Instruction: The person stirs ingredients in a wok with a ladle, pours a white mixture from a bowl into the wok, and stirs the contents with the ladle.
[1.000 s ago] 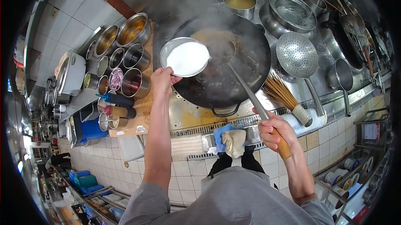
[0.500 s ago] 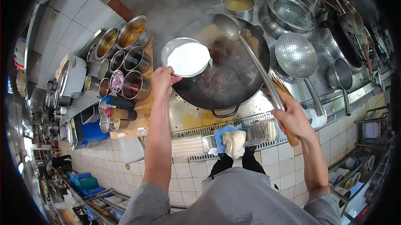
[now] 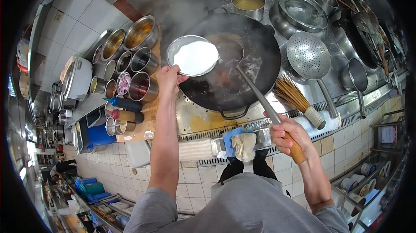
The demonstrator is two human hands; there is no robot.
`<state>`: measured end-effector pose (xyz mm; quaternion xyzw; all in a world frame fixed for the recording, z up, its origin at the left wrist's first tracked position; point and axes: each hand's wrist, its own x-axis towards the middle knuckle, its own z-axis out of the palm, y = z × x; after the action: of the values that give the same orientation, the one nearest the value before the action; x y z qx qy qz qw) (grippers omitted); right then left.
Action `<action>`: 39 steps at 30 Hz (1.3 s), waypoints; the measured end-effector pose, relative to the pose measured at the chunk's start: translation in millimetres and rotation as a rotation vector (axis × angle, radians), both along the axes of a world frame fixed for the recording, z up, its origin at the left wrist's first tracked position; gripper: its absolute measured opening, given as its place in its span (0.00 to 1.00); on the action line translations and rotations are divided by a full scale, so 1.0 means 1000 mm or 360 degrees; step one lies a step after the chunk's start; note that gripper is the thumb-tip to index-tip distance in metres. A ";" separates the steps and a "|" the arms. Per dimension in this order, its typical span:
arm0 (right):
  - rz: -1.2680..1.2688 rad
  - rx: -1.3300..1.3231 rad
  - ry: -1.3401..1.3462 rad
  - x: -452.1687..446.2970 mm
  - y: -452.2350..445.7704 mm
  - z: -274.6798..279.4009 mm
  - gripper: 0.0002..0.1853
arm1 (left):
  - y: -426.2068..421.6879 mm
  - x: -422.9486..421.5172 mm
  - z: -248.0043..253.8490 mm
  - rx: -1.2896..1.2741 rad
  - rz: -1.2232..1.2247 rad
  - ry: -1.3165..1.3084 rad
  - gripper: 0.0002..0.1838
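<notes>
My left hand (image 3: 169, 78) grips the near rim of a metal bowl (image 3: 174, 50), its thumb on top. Smooth white liquid (image 3: 196, 57) fills much of the bowl, which tilts to the right over the left side of a black wok (image 3: 266, 59). A bit of white shows at the bowl's right lip. Wrapped around the wooden-ended handle of a long ladle (image 3: 256, 92) is my right hand (image 3: 288, 134). The ladle's head sits low in the wok, amid dark, steaming food that is hard to make out.
A bamboo brush (image 3: 294, 96) and a perforated skimmer (image 3: 308, 55) lie right of the wok. Behind it stands a pot of yellowish liquid (image 3: 248, 2). Seasoning containers (image 3: 143, 86) and squeeze bottles (image 3: 125, 104) crowd the left. A folded cloth (image 3: 243, 144) rests at the front edge.
The ladle's head has dropped from the wok's back into its middle. My right hand has moved left and slightly down with it, uncovering the brush. The bowl has stayed nearly in place.
</notes>
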<state>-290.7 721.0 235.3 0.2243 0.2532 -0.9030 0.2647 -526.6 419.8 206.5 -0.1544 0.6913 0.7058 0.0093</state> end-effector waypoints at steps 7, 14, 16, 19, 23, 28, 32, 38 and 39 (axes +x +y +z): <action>0.0307 0.0760 0.0304 0.005 0.010 0.051 0.28 | 0.000 0.000 0.004 -0.0014 0.0003 0.0004 0.04; 0.0269 0.1415 0.0627 -0.014 0.019 0.017 0.29 | 0.003 -0.002 0.005 0.0019 0.0008 0.0042 0.05; 0.0186 0.1698 0.0649 -0.018 0.016 -0.006 0.29 | 0.003 -0.002 0.005 0.0012 0.0010 0.0038 0.05; 0.0139 0.1502 0.0564 -0.015 0.004 -0.027 0.28 | 0.001 -0.002 0.004 -0.0015 0.0006 0.0042 0.05; 0.0032 0.0410 0.0150 -0.006 -0.012 -0.034 0.24 | 0.000 -0.004 0.002 -0.0020 0.0022 0.0047 0.05; -0.0075 -0.0248 -0.0097 -0.001 -0.015 -0.019 0.21 | -0.001 -0.003 0.008 -0.0054 0.0025 0.0073 0.06; 0.0034 0.0116 0.0030 0.004 -0.013 0.016 0.21 | -0.004 -0.001 0.011 -0.0032 0.0033 0.0084 0.06; 0.0293 0.0916 0.0441 0.010 0.000 0.046 0.28 | 0.002 -0.002 0.015 -0.0040 0.0010 0.0122 0.08; 0.0290 0.0920 0.0438 0.011 0.002 0.049 0.28 | 0.004 -0.001 0.015 -0.0041 0.0007 0.0121 0.08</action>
<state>-279.6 723.2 284.6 0.1424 0.5514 -0.7883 0.2331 -527.7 423.6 221.4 -0.1290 0.6999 0.7022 -0.0203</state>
